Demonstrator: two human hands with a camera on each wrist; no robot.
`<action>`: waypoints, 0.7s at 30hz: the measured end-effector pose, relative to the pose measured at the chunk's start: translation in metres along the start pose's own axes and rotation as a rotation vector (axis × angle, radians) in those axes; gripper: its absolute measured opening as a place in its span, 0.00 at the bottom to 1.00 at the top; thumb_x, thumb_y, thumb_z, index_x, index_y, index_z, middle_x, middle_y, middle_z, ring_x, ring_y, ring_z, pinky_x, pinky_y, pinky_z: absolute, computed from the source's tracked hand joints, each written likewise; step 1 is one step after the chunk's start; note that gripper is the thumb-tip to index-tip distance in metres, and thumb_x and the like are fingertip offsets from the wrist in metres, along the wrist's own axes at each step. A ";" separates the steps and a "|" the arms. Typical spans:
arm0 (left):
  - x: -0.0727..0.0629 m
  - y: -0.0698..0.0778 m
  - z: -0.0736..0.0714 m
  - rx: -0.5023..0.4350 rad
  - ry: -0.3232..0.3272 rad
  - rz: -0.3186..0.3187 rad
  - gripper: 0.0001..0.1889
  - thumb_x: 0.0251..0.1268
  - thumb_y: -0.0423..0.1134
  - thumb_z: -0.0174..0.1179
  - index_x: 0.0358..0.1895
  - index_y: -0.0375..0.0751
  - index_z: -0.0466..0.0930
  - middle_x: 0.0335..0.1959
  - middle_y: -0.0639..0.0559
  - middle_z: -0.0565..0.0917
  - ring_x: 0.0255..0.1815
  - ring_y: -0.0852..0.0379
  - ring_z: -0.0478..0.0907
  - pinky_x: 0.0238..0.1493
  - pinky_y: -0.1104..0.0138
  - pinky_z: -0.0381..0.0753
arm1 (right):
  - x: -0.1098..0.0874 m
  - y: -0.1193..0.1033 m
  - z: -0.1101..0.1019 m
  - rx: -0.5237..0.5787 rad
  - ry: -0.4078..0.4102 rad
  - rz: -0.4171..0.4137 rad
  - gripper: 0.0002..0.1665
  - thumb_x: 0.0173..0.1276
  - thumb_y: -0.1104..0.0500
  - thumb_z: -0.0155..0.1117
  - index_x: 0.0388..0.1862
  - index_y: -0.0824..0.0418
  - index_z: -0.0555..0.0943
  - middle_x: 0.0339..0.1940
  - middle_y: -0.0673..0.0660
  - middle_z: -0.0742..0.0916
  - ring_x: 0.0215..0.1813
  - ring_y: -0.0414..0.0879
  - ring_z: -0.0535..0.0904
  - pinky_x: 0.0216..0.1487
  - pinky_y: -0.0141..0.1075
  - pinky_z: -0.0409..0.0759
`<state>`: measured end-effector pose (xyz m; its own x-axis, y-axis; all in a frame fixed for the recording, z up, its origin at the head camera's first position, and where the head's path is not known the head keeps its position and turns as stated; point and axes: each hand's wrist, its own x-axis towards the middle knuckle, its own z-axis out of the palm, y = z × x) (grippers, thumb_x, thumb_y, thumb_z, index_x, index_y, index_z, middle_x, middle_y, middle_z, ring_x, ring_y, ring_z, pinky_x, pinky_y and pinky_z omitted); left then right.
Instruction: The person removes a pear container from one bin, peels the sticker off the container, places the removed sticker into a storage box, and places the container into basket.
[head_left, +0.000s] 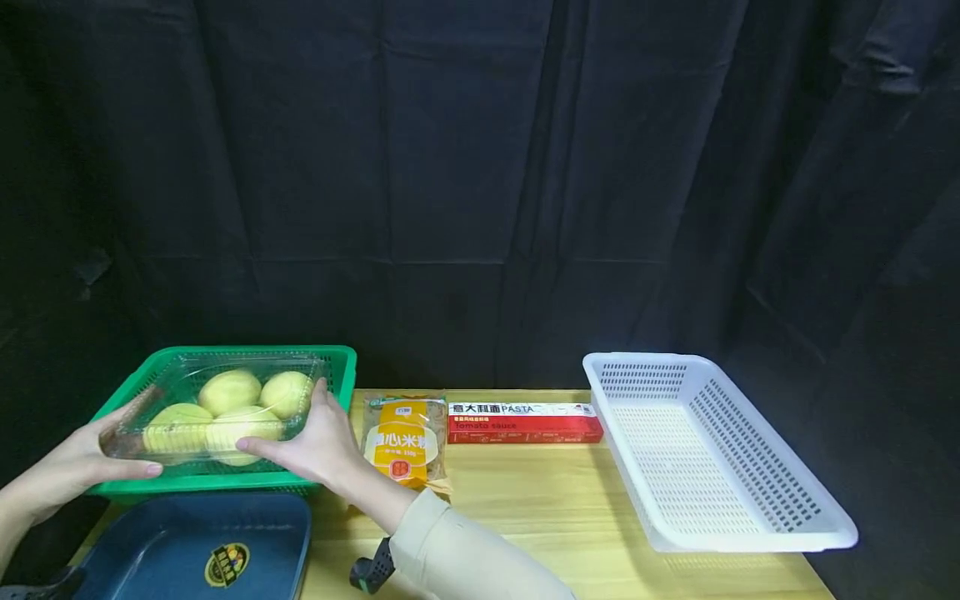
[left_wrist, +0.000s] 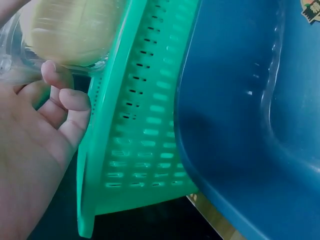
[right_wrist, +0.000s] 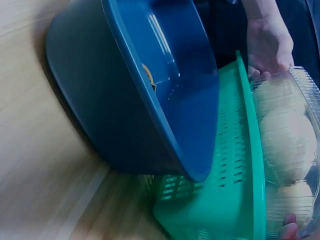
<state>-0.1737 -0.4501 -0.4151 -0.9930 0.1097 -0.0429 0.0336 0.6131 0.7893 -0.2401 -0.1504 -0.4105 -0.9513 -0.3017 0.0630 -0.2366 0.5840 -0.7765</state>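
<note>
A clear plastic box of pale yellow-green round fruit (head_left: 228, 393) sits over the green basket (head_left: 341, 367) at the left, overlapping its opening in the head view. My left hand (head_left: 93, 458) grips the box's left end, thumb along the front side. At the box's right end my right hand (head_left: 322, 437) holds on, its thumb lying across the front and its fingers behind the corner. In the left wrist view, the curled fingers of the left hand (left_wrist: 62, 100) lie under the box's edge. The right wrist view shows the box (right_wrist: 287, 145) at the basket's rim, between both hands.
A dark blue basin (head_left: 262, 533) stands in front of the green basket. To the basket's right lie a yellow-labelled packet (head_left: 405, 442) and a red and white pasta box (head_left: 525, 423). A white perforated basket (head_left: 637, 492) stands at the table's right; a black curtain (head_left: 465, 192) hangs behind.
</note>
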 end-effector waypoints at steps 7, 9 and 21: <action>0.008 -0.001 -0.004 0.042 -0.057 -0.057 0.59 0.75 0.41 0.65 0.81 0.25 0.21 0.77 0.08 0.38 0.66 0.14 0.70 0.52 0.54 0.89 | 0.008 0.003 0.008 0.022 -0.018 0.032 0.77 0.49 0.25 0.81 0.88 0.56 0.55 0.83 0.49 0.71 0.81 0.47 0.69 0.73 0.44 0.78; 0.011 -0.002 -0.006 0.065 -0.066 -0.057 0.59 0.75 0.41 0.66 0.81 0.24 0.22 0.77 0.08 0.38 0.67 0.12 0.68 0.55 0.45 0.87 | 0.010 0.004 0.009 0.029 -0.029 0.042 0.77 0.49 0.26 0.82 0.88 0.57 0.55 0.83 0.50 0.71 0.80 0.47 0.69 0.73 0.43 0.78; 0.022 -0.018 -0.013 0.098 -0.077 -0.045 0.60 0.73 0.40 0.68 0.81 0.25 0.21 0.77 0.10 0.36 0.69 0.07 0.60 0.61 0.25 0.71 | 0.022 -0.005 0.018 0.015 -0.085 0.079 0.77 0.52 0.33 0.86 0.89 0.59 0.52 0.82 0.55 0.72 0.81 0.49 0.68 0.75 0.39 0.75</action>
<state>-0.1972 -0.4688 -0.4226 -0.9824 0.1373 -0.1268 0.0036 0.6922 0.7217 -0.2558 -0.1735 -0.4167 -0.9466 -0.3183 -0.0511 -0.1584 0.5973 -0.7862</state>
